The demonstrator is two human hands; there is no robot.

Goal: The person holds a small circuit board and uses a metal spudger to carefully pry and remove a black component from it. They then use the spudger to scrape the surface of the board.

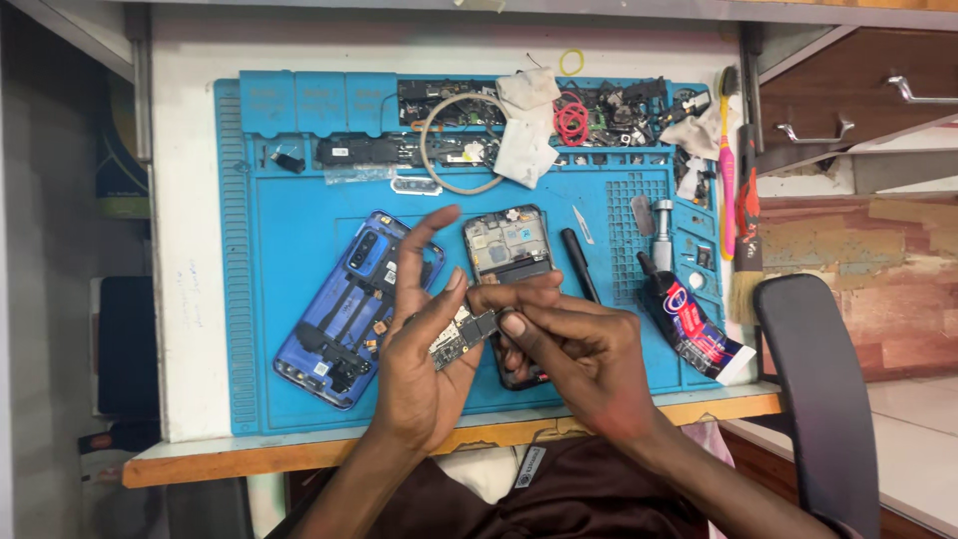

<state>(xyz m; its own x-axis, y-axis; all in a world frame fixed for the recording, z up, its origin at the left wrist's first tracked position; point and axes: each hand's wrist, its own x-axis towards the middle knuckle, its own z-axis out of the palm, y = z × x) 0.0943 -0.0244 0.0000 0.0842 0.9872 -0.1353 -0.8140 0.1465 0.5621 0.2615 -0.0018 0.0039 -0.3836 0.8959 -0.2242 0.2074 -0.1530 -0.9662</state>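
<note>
Blue rubber mat [289, 299] is covering most of the bench, and on it a blue phone back [349, 299] is lying open at the left, with the phone frame [507, 245] just beside it under the hands. The left hand [419, 349] is cradling a small circuit board [461, 334] over the mat, thumb closed on it and forefinger sticking up free. The right hand [579, 349] is pinching narrowly at the board's edge; what its fingertips are holding, I cannot tell. I think the board is needing support by its edges only, with light pressure, close above the mat, away from the black glue tube [689, 319]
</note>
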